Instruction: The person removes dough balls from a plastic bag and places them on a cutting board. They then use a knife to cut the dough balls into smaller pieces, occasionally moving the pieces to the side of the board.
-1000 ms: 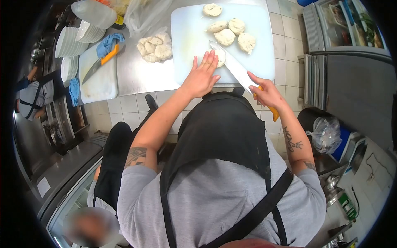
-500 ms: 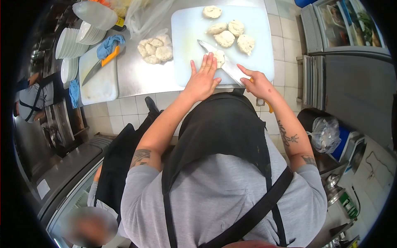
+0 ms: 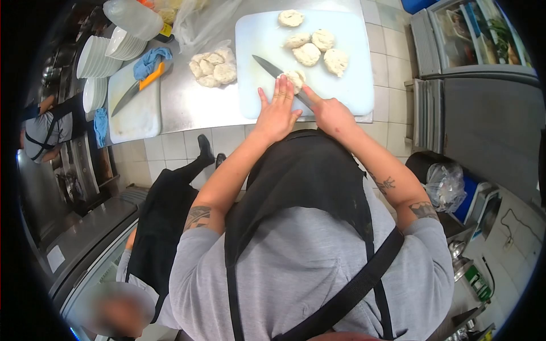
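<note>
On the large white cutting board [image 3: 256, 34], my left hand [image 3: 277, 115] lies with its fingers extended and the fingertips on a pale dough piece [image 3: 296, 78]. My right hand [image 3: 332, 115] is closed round the handle of a knife [image 3: 266, 65], index finger reaching forward along it. The blade runs beside and partly behind the dough piece, its tip pointing up and left. Several round dough pieces [image 3: 306, 54] rest farther up the board. A clear bag of dough pieces [image 3: 213, 68] is to the left of the board.
A smaller white board [image 3: 136, 119] at the left holds an orange-handled knife [image 3: 151, 78] and a blue cloth [image 3: 151, 62]. Stacked white bowls [image 3: 92, 57] stand beyond it. One person [image 3: 165, 227] is behind on the left; another [image 3: 51, 129] is farther off.
My right hand has moved left, closer to my left hand. The knife has shifted left with it, and its blade now looks darker and narrower.
</note>
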`<state>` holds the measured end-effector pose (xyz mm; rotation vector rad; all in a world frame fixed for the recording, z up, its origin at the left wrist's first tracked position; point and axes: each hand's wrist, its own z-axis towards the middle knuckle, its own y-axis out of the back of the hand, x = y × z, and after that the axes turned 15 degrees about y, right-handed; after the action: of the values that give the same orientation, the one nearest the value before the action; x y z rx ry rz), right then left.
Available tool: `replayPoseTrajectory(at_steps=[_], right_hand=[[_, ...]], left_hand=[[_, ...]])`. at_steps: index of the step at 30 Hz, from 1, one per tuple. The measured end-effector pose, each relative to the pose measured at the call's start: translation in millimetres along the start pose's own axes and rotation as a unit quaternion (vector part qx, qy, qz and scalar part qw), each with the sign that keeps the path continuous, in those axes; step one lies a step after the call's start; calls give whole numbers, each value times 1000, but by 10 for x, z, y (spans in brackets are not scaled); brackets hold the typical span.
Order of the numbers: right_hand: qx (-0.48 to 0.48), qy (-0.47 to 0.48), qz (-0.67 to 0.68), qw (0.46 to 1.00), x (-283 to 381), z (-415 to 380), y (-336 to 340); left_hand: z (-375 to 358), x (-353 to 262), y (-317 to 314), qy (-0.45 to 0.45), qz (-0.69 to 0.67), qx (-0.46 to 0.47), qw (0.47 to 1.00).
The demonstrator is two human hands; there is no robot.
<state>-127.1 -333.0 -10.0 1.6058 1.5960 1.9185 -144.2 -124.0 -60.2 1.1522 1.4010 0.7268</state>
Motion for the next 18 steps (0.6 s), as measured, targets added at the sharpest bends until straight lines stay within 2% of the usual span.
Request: replayPoseTrajectory(at_steps=[2,5,8,11,16,18], right_hand=[[37,-15,-24,999,79,112,12],[29,35,-73,996,65,177,13],[6,32,-69,997,90,128,177],[-98,6,-58,993,49,91,246],[-141,-53,-42,988,-14,-66,526],[-158,-55,-29,985,-73,-185,549]], left_hand=[[0,-6,-46,14,-25,-21,999],[-31,31,-65,41,-55,-52,996],[-32,18,-31,46,-56,-65,995],[2,-24,57,31,-34,-69,997],[237,-25,193,-11,-25,-64,998],[379,-34,251,-28,-55,-109,992]])
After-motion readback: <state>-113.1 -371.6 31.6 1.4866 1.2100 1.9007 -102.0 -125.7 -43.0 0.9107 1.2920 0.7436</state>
